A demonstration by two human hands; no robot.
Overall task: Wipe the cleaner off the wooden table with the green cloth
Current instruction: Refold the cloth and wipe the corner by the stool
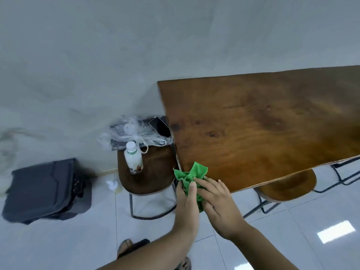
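Left hand (pixel 186 197) and right hand (pixel 218 203): together, forearms converging from 6 o'clock. The left pinches the bunched green cloth (pixel 191 173) under its thumb, and the right lies over it with fingers nearly straight. The cloth pokes toward 12 o'clock at the near-left corner of the wooden table (pixel 263 123). The tabletop's long axis runs toward 2 o'clock, right hand nearer. Cleaner film not discernible.
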